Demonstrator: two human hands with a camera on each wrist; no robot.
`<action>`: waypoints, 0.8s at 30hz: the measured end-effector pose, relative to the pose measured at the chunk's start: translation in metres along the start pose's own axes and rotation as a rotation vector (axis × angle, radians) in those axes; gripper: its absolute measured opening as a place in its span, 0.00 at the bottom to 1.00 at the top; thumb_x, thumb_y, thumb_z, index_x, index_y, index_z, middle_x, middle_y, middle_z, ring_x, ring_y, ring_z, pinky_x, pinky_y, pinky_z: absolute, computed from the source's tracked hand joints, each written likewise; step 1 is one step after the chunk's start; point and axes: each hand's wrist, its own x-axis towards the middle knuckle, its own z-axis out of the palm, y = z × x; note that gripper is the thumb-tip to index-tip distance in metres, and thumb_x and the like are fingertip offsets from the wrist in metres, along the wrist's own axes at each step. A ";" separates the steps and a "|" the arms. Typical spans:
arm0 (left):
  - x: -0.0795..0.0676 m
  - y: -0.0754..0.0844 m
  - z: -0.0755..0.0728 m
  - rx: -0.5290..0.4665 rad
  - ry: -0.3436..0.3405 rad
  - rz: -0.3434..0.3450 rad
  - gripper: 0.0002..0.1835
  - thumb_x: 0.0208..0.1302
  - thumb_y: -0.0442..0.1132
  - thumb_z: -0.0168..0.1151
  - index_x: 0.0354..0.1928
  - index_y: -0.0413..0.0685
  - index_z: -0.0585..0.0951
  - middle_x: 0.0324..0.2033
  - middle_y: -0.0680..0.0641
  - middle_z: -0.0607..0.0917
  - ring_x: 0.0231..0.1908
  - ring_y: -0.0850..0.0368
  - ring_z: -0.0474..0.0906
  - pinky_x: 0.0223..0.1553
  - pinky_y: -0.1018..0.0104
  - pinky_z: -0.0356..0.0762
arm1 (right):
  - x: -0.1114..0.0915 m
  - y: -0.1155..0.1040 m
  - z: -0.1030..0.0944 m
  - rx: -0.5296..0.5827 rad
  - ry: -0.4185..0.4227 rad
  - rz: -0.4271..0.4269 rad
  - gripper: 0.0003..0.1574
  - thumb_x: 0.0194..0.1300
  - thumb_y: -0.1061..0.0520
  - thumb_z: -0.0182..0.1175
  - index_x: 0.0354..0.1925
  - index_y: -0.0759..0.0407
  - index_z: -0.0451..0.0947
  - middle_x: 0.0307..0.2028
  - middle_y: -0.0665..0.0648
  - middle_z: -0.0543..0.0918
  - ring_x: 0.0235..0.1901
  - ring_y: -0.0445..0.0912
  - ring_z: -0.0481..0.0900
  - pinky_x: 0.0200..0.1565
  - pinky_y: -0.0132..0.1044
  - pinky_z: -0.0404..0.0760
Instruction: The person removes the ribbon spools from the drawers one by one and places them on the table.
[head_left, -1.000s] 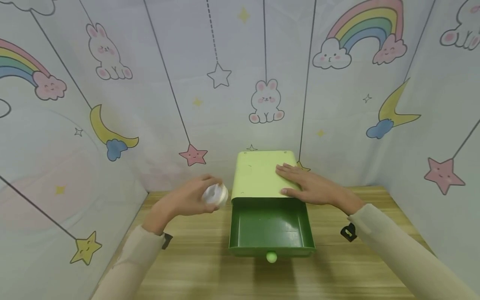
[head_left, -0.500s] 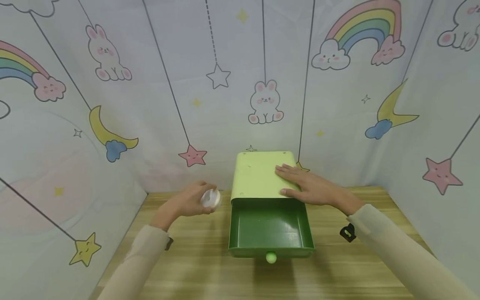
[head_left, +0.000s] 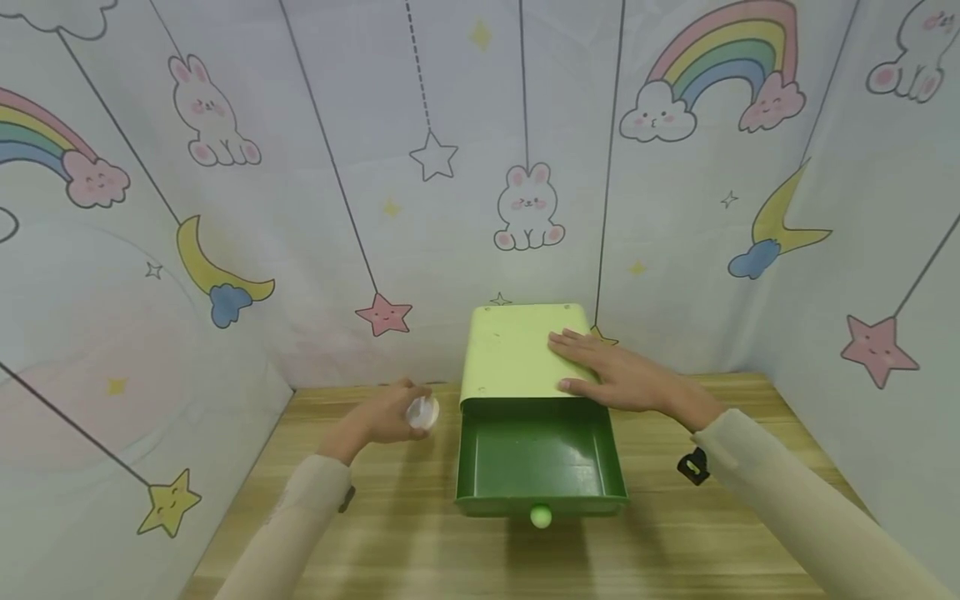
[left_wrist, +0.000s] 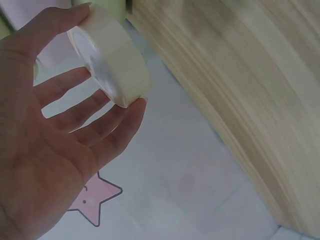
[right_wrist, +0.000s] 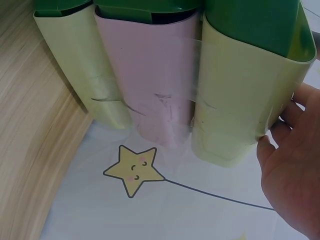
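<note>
My left hand (head_left: 386, 414) pinches a roll of tape (head_left: 423, 412) between thumb and fingertips, to the left of the drawer unit. In the left wrist view the tape roll (left_wrist: 120, 57) is cream-coloured and tilted, with thumb above and fingers below its rim. My right hand (head_left: 622, 371) rests palm down on the pale green top of the drawer unit (head_left: 517, 350), fingers straight. The top dark green drawer (head_left: 536, 458) is pulled out toward me, its round light green knob (head_left: 541, 517) at the front. Nothing lies in the visible part of the drawer.
In the right wrist view the unit has stacked tiers, with a pink tier (right_wrist: 152, 75) between pale green ones and clear tape across the joins. It stands on a wood-grain table (head_left: 382, 533) before a cartoon-printed cloth backdrop (head_left: 337, 217).
My left hand has moved with the tape roll, slightly left and down toward the table, away from the drawer unit. My right hand stays on the unit's top, and the drawer stays pulled out.
</note>
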 end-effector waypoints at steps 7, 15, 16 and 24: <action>0.006 -0.013 0.019 0.010 0.001 -0.023 0.38 0.56 0.41 0.80 0.68 0.38 0.77 0.59 0.34 0.80 0.49 0.47 0.79 0.51 0.49 0.85 | 0.001 0.001 0.001 0.000 0.000 -0.005 0.47 0.79 0.33 0.51 0.84 0.51 0.53 0.84 0.50 0.54 0.85 0.53 0.48 0.83 0.57 0.51; 0.014 -0.028 0.044 0.001 -0.024 -0.079 0.40 0.55 0.41 0.80 0.70 0.38 0.75 0.60 0.33 0.79 0.50 0.47 0.78 0.52 0.48 0.84 | 0.001 0.002 0.001 0.005 0.011 -0.011 0.47 0.79 0.34 0.52 0.83 0.51 0.53 0.84 0.50 0.54 0.85 0.53 0.48 0.83 0.57 0.51; 0.014 -0.030 0.048 0.004 -0.029 -0.086 0.40 0.56 0.42 0.80 0.70 0.39 0.75 0.61 0.33 0.79 0.50 0.47 0.78 0.53 0.49 0.84 | 0.000 0.003 0.001 0.004 0.011 -0.011 0.47 0.79 0.33 0.52 0.83 0.51 0.53 0.84 0.50 0.54 0.85 0.53 0.48 0.83 0.57 0.51; 0.012 -0.029 0.060 0.010 -0.038 -0.112 0.39 0.56 0.42 0.81 0.68 0.38 0.76 0.59 0.37 0.81 0.50 0.50 0.78 0.53 0.49 0.81 | -0.001 0.003 0.003 0.004 0.008 -0.006 0.47 0.79 0.33 0.51 0.84 0.50 0.53 0.84 0.49 0.53 0.85 0.51 0.48 0.83 0.56 0.51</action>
